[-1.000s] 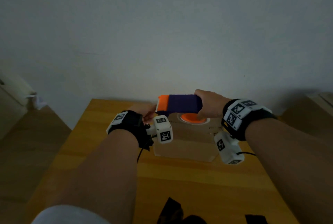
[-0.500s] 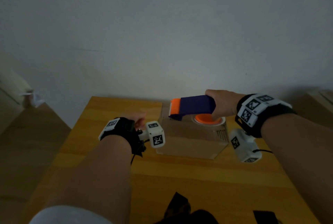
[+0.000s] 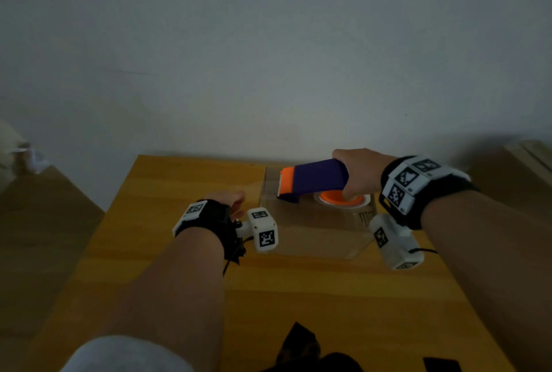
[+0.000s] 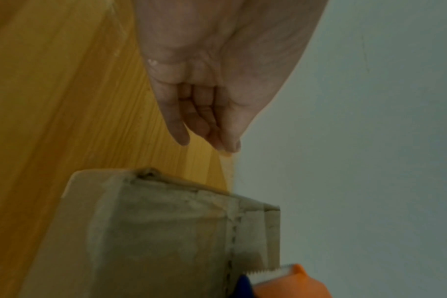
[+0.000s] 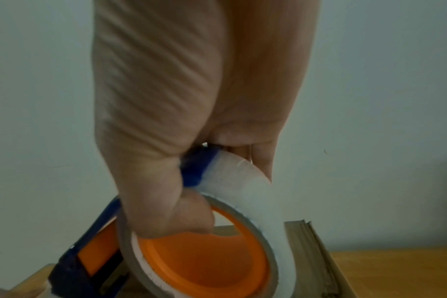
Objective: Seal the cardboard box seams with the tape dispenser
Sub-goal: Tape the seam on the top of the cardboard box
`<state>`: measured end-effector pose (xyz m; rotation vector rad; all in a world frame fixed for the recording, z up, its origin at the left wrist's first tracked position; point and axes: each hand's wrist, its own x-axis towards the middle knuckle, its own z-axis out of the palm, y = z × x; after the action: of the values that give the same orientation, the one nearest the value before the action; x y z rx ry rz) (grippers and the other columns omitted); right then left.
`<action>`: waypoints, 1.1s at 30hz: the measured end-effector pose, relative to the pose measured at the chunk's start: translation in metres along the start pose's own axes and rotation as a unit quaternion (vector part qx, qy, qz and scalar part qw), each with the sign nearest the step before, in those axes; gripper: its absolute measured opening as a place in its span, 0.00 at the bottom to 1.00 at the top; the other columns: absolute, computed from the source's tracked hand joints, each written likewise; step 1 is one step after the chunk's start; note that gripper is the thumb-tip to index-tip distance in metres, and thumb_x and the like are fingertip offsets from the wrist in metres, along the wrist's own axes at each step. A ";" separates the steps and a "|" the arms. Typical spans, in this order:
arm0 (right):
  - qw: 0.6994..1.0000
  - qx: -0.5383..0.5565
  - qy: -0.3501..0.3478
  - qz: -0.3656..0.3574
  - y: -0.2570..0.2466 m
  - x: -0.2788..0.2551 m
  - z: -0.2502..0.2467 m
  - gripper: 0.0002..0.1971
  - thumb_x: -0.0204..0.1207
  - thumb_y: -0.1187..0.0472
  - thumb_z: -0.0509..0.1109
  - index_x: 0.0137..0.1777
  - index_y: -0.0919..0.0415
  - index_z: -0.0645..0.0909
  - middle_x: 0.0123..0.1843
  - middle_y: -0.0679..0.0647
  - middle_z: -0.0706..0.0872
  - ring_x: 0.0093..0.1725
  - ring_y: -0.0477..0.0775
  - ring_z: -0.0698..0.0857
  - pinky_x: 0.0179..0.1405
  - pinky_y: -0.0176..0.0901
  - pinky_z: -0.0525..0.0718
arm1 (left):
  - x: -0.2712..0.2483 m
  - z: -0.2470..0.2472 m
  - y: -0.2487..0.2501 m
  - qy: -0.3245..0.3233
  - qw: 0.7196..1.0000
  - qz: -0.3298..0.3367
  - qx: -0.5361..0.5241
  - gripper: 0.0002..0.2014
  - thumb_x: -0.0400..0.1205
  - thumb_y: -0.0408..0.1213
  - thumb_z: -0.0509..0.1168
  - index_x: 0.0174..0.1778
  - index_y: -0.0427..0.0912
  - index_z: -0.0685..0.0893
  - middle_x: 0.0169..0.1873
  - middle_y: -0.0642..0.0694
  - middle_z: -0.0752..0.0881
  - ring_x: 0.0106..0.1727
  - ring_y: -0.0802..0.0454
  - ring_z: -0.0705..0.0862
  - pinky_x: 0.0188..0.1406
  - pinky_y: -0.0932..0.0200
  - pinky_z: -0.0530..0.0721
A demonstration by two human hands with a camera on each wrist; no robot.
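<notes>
A cardboard box (image 3: 316, 231) sits on the wooden table (image 3: 179, 267), its top wrapped in clear tape. My right hand (image 3: 357, 173) grips the purple and orange tape dispenser (image 3: 310, 178) above the box top, with the orange roll core (image 5: 204, 254) under my thumb. The dispenser's toothed blade (image 4: 268, 272) sits at the box's left edge (image 4: 232, 231). My left hand (image 3: 230, 201) hovers just left of the box (image 4: 153, 231), fingers (image 4: 176, 125) straight and relaxed, holding nothing.
A plain wall rises right behind the table's far edge. Dark objects (image 3: 301, 347) lie at the table's near edge. Brown furniture stands left (image 3: 44, 207) and right (image 3: 513, 168) of the table.
My right hand has drawn the dispenser rightward across the box top. My left hand has come off the dispenser's front end and dropped to the left of the box.
</notes>
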<state>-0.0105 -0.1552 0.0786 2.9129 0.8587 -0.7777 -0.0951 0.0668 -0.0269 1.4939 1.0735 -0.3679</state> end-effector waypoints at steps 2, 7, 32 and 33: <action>1.000 -0.003 -0.004 0.000 -0.001 0.000 -0.001 0.20 0.65 0.64 0.76 0.51 0.56 0.69 0.48 0.54 0.79 0.45 0.53 0.78 0.34 0.38 0.76 | 0.006 0.008 -0.004 -0.024 1.000 0.015 0.011 0.15 0.86 0.40 0.59 0.55 0.32 0.85 0.22 0.36 0.83 0.30 0.47 0.88 0.31 0.62 0.86; 1.000 -0.020 -0.012 0.003 -0.006 0.003 -0.002 0.21 0.66 0.63 0.76 0.53 0.55 0.68 0.49 0.54 0.78 0.45 0.53 0.78 0.37 0.40 0.77 | 0.011 0.021 -0.008 -0.064 0.997 0.004 0.034 0.18 0.87 0.41 0.57 0.65 0.31 0.80 0.50 0.34 0.85 0.53 0.39 0.84 0.55 0.50 0.81; 0.997 -0.081 -0.007 -0.010 0.001 -0.006 0.005 0.25 0.72 0.57 0.74 0.66 0.60 0.70 0.61 0.57 0.82 0.58 0.58 0.83 0.51 0.45 0.78 | -0.006 0.041 0.009 0.058 0.979 0.165 0.101 0.11 0.76 0.48 0.70 0.43 0.45 0.81 0.39 0.42 0.86 0.46 0.40 0.87 0.55 0.44 0.87; 0.997 -0.077 -0.009 -0.015 0.003 -0.007 0.005 0.24 0.71 0.58 0.74 0.65 0.60 0.71 0.60 0.57 0.82 0.58 0.58 0.83 0.51 0.45 0.77 | -0.010 0.041 0.010 0.064 0.979 0.165 0.102 0.11 0.76 0.48 0.69 0.44 0.44 0.81 0.39 0.42 0.86 0.45 0.40 0.87 0.54 0.46 0.87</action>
<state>-0.0164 -0.1618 0.0771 2.7612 0.9186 -0.7059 -0.0782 0.0266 -0.0237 1.8665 0.8840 -0.1516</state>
